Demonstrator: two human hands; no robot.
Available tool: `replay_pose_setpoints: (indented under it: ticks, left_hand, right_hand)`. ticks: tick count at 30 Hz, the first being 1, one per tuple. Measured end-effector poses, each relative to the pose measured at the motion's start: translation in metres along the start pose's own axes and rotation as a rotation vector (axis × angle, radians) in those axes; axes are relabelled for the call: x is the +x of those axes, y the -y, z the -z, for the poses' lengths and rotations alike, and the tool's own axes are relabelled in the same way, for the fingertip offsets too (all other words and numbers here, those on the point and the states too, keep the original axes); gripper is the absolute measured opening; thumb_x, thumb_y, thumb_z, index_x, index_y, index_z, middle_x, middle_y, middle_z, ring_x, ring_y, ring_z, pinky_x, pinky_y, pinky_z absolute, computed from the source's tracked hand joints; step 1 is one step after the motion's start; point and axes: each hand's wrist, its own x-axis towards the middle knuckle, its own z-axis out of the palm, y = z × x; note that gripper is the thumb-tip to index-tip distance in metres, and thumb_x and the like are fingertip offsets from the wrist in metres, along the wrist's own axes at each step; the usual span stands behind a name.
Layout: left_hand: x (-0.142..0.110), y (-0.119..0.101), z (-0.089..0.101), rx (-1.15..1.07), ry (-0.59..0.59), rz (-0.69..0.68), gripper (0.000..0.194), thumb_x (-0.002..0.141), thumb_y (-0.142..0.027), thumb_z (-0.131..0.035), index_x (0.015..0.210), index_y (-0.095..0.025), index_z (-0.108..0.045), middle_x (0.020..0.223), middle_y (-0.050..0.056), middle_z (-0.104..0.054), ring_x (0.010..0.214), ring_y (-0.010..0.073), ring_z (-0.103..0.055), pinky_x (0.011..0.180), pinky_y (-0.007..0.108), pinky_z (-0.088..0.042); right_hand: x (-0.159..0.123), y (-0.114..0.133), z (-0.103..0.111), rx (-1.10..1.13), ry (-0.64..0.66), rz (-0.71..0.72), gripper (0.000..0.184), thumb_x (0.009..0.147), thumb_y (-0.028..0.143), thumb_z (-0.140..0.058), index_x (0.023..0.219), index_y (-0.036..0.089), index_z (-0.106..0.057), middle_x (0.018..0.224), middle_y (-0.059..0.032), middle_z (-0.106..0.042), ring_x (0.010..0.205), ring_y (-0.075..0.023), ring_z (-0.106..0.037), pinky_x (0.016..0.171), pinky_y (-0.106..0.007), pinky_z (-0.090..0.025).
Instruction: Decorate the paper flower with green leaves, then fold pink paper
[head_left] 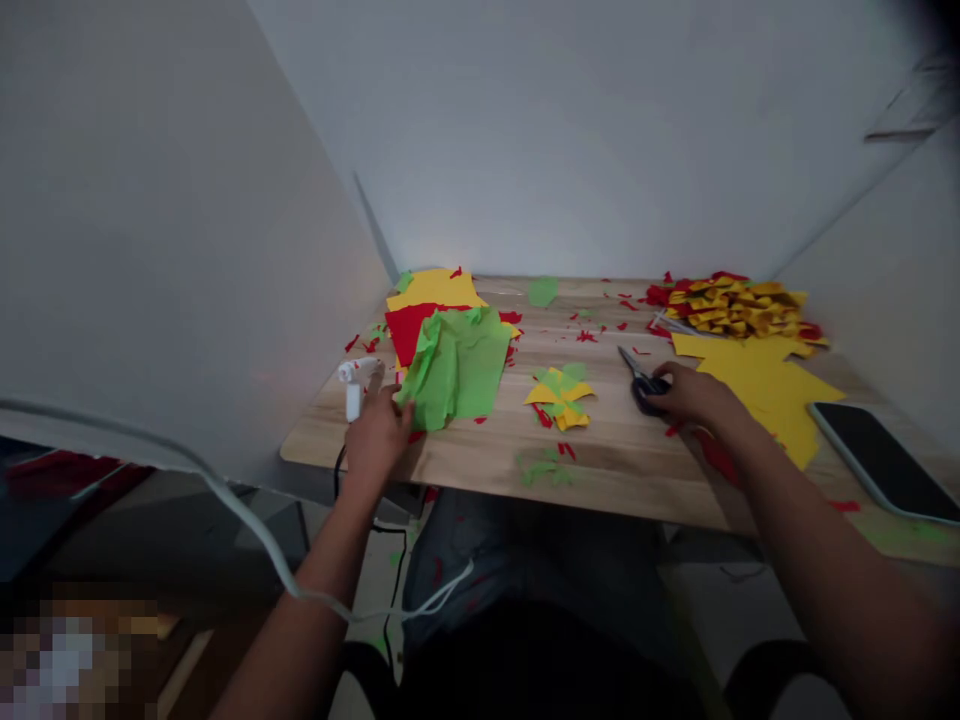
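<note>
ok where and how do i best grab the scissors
Take them by the dark handles, coming from the near right side, where your right hand is. The scissors lie on the table with the blades pointing away and to the left, so that approach should keep your fingers off the edges.

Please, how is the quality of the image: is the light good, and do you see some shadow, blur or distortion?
Head view: dim, greyish light, with soft shadows on the table near the left hand and right hand; fine detail is slightly soft; wide-angle stretch enlarges the right forearm; the upper right corner is dark, and coarse pixel blocks hide the lower left.
</note>
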Motion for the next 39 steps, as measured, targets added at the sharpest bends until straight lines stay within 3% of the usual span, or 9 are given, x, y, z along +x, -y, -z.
replay_pose_setpoints:
  ticks: [3,7,10,15,18,21,26,30,39]
  left_hand:
    - [0.013,-0.011,-0.013,0.132,0.065,-0.014,0.046,0.093,-0.045,-0.047,0.121,-0.013,-0.063,0.119,0.024,-0.066,0.115,0.0384,-0.062,0.085,0.043,-0.048]
    - [0.028,-0.011,-0.021,0.153,0.010,-0.112,0.027,0.087,-0.036,-0.054,0.096,-0.016,-0.068,0.115,0.022,-0.066,0.124,0.0398,-0.055,0.096,0.045,-0.044]
    - [0.033,-0.010,-0.022,-0.032,-0.002,-0.068,0.023,0.088,-0.041,-0.052,0.092,-0.021,-0.061,0.097,0.014,-0.069,0.102,0.0330,-0.064,0.086,0.041,-0.047]
    - [0.034,-0.020,-0.022,-0.565,0.117,0.079,0.033,0.080,-0.049,-0.062,0.092,-0.022,-0.048,0.087,0.002,-0.063,0.073,0.0189,-0.064,0.066,0.031,-0.050]
    - [0.028,-0.025,-0.022,-0.872,0.269,0.184,0.052,0.073,-0.043,-0.070,0.113,-0.023,-0.042,0.102,0.003,-0.061,0.068,0.0150,-0.066,0.058,0.027,-0.051]
    - [0.022,-0.023,-0.021,-0.827,0.343,0.204,0.059,0.075,-0.036,-0.064,0.127,-0.024,-0.039,0.113,0.008,-0.062,0.071,0.0158,-0.068,0.059,0.028,-0.052]
    - [0.012,-0.013,-0.014,-0.251,0.267,0.083,0.034,0.080,-0.040,-0.059,0.107,-0.021,-0.059,0.099,0.009,-0.069,0.085,0.0258,-0.067,0.070,0.035,-0.047]
    - [0.007,-0.016,-0.014,0.149,0.381,-0.004,0.026,0.084,-0.047,-0.054,0.084,-0.022,-0.061,0.091,0.012,-0.070,0.092,0.0325,-0.067,0.071,0.037,-0.044]
    - [0.008,-0.033,-0.011,-0.901,0.077,0.152,0.034,0.079,-0.047,-0.066,0.095,-0.022,-0.050,0.067,-0.006,-0.054,0.046,0.0097,-0.047,0.046,0.023,-0.041]
  right_hand:
    - [-0.008,0.018,0.010,0.306,0.105,-0.177,0.022,0.059,0.019,-0.081,0.076,0.018,-0.066,0.066,-0.0075,-0.066,0.066,-0.0230,-0.063,0.063,-0.035,-0.044]
    - [-0.056,0.048,0.004,0.644,0.162,-0.132,0.033,0.067,0.033,-0.077,0.095,0.023,-0.064,0.088,-0.0037,-0.070,0.074,-0.0179,-0.067,0.074,-0.036,-0.054]
    - [-0.109,0.077,-0.022,1.082,0.344,-0.095,0.052,0.063,0.040,-0.086,0.108,0.026,-0.064,0.087,-0.0004,-0.067,0.077,-0.0190,-0.067,0.080,-0.040,-0.055]
    - [-0.178,0.123,-0.078,1.397,0.810,-0.187,0.063,0.070,0.063,-0.079,0.118,0.026,-0.061,0.100,-0.0048,-0.068,0.094,-0.0223,-0.068,0.091,-0.043,-0.052]
    - [-0.194,0.140,-0.099,1.427,0.922,-0.274,0.053,0.078,0.061,-0.073,0.113,0.024,-0.060,0.098,-0.0057,-0.068,0.092,-0.0225,-0.068,0.085,-0.039,-0.054]
    - [-0.200,0.149,-0.108,1.418,0.905,-0.450,0.041,0.083,0.054,-0.072,0.105,0.021,-0.059,0.089,-0.0041,-0.068,0.083,-0.0200,-0.068,0.078,-0.036,-0.055]
    - [-0.209,0.149,-0.112,1.371,1.008,-0.669,0.047,0.082,0.056,-0.073,0.104,0.018,-0.057,0.084,-0.0039,-0.067,0.077,-0.0174,-0.067,0.076,-0.035,-0.055]
    - [-0.213,0.140,-0.116,1.393,1.068,-0.676,0.045,0.082,0.054,-0.074,0.104,0.019,-0.057,0.085,-0.0020,-0.064,0.081,-0.0148,-0.065,0.079,-0.031,-0.053]
    - [-0.206,0.151,-0.131,1.267,1.176,-0.709,0.054,0.072,0.058,-0.081,0.103,0.019,-0.058,0.086,-0.0014,-0.064,0.078,-0.0138,-0.064,0.077,-0.030,-0.050]
